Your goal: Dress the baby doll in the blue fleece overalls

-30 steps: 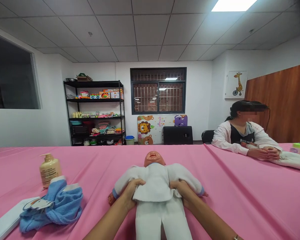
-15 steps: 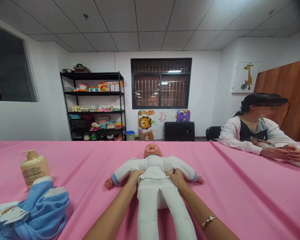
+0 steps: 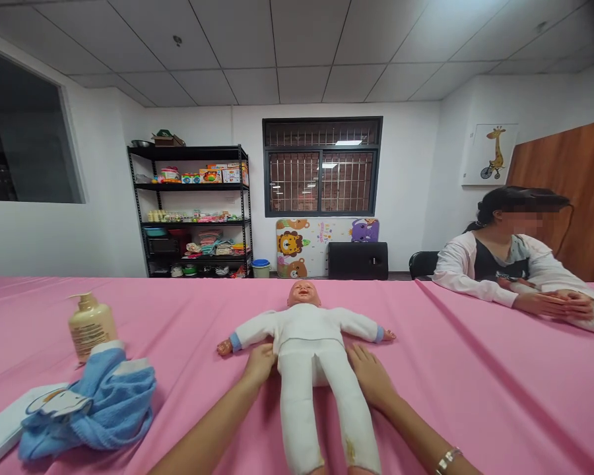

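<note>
A baby doll [image 3: 311,323] in a white top with blue cuffs and white trousers lies on its back on the pink cloth [image 3: 188,330], head away from me, arms spread. My left hand [image 3: 260,361] is at the doll's side by the waist, fingers curled in against the edge of its top; what they hold is hidden. On the other side, my right hand [image 3: 369,369] lies beside the doll's hip, palm down with its fingers stretched out. A stain marks one trouser leg near the bottom.
At the left are a pump bottle [image 3: 92,324], a crumpled blue towel cloth [image 3: 94,402] and a white flat item [image 3: 4,422]. A person [image 3: 499,264] sits at the right, hands on another doll. Shelves [image 3: 193,187] stand behind.
Both hands have moved down from the doll's waist toward its hips, and the right hand's fingers have let go of the top. The view has shifted, showing more of the trouser legs and the white item.
</note>
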`<control>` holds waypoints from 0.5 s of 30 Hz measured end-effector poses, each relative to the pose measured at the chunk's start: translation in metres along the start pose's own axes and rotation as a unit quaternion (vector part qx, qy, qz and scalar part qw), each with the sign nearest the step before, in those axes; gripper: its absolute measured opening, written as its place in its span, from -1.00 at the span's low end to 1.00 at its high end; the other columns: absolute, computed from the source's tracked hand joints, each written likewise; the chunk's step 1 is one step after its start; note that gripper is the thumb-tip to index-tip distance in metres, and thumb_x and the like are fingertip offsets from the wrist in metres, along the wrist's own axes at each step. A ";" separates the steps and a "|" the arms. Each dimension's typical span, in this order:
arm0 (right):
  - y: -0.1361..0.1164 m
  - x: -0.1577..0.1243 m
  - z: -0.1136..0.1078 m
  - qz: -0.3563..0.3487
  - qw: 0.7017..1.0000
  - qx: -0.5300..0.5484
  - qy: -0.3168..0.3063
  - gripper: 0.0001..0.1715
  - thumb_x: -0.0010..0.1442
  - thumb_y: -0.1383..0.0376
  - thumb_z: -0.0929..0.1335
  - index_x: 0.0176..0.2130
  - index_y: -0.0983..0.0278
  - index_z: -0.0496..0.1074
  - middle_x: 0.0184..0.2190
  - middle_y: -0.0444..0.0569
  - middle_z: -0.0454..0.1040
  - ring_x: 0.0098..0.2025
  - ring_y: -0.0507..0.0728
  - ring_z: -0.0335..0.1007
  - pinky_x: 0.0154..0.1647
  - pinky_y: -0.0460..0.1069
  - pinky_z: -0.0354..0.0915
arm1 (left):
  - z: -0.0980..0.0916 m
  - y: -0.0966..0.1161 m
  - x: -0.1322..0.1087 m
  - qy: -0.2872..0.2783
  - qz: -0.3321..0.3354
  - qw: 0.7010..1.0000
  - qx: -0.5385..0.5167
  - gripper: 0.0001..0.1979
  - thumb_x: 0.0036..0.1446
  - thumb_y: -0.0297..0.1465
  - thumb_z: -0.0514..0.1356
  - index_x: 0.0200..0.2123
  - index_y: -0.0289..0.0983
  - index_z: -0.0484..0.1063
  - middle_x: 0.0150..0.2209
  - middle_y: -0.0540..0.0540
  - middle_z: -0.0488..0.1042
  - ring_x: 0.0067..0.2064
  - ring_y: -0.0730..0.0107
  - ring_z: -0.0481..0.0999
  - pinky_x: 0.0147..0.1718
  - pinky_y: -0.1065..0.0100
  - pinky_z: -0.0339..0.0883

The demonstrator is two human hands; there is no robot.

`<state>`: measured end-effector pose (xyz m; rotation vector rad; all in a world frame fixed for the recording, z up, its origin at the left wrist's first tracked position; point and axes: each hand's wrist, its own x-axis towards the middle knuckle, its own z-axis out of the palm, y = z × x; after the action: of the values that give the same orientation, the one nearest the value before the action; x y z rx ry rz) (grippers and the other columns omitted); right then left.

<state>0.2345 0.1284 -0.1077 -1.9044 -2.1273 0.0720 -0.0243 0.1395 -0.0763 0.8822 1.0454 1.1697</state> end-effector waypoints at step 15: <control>0.013 -0.042 0.003 -0.016 1.000 -0.010 -0.024 -0.31 0.33 0.10 0.05 0.31 0.32 0.19 0.33 0.03 0.05 0.38 0.26 -0.07 0.39 0.20 -0.05 | -0.203 0.106 -0.129 0.267 0.278 0.626 0.678 -0.49 0.10 -0.10 0.05 0.02 -0.28 0.34 0.08 -0.27 0.44 0.12 -0.05 0.39 0.09 0.07 0.22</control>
<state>0.2505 0.0892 -0.1207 -1.8975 -2.1967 0.0915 -0.2571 0.0352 -0.0131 2.2454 2.3719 0.9836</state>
